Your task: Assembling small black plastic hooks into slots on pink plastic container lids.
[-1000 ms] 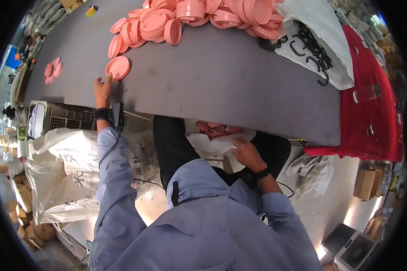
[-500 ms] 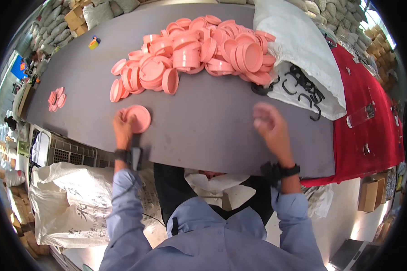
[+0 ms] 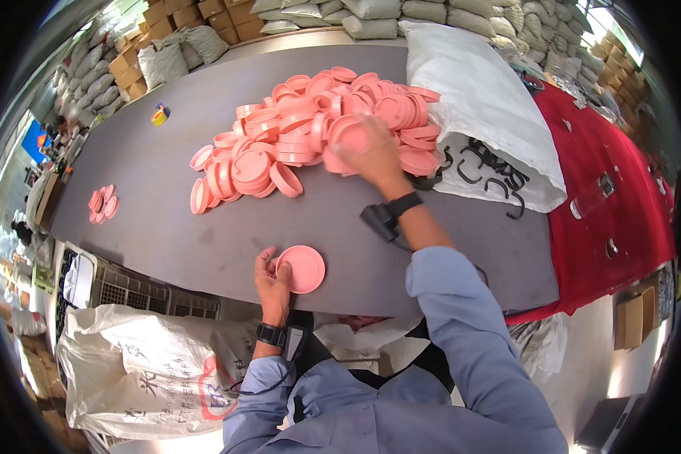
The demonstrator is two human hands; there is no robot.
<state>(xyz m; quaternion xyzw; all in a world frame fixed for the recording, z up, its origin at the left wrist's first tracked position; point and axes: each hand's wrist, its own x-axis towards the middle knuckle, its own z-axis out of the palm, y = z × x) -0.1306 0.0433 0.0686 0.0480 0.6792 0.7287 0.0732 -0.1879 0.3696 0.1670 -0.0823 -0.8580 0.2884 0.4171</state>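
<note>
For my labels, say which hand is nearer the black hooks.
Right: the right hand is at the pink pile, left of the black hooks; the left hand is farther left, toward the wearer.

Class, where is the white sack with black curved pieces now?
In the head view, the white sack lies on the right side of the grey table, between the heaped pink pieces and the red cloth.

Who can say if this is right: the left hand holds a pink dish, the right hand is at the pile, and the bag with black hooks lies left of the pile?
Not quite: the bag lies right of the pile, as the head view shows. The left hand holds a dish and the right hand is at the pile.
</note>
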